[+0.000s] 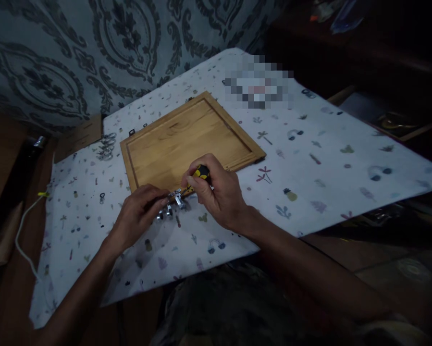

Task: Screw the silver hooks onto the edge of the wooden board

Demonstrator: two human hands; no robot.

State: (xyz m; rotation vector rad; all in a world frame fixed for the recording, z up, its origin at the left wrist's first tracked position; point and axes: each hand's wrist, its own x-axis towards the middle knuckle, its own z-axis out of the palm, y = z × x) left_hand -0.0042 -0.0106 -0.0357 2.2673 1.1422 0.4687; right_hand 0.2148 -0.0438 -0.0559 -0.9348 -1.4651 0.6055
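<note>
Closest to my viewpoint is the wearer's dark clothing (230, 307), on the near side of the wooden panel (187, 134) that I take as my landmark. The panel lies flat, and at its near edge sits a metal hinge (180, 200), with more shiny pieces (169, 209) just beside it. The left hand (138, 209) pinches the hinge between thumb and fingers; the right hand (217, 192) is wrapped around a black-and-yellow screwdriver (202, 172), tilted toward the same spot.

I can't tell from here whether the blade is seated in a screw. If it isn't, or if the tilt is too steep, I'd worry about it skidding, scoring the wood or catching the left fingers, which are very near. A loose pinch could let the hinge twist out of line. Pushing hard might also slide the panel, since nothing I can see clamps it, and the cloth could creep along with it.

That white printed tablecloth (302, 154) spreads out all around the panel. Left of the panel I have a cluster of metal pieces (106, 146) and a cardboard sheet (80, 138), then a pale cord (19, 235) farther out. Beyond the panel hangs a patterned covering (129, 43). Well off to its right, an open drawer (423, 130) fades into a dim room.
</note>
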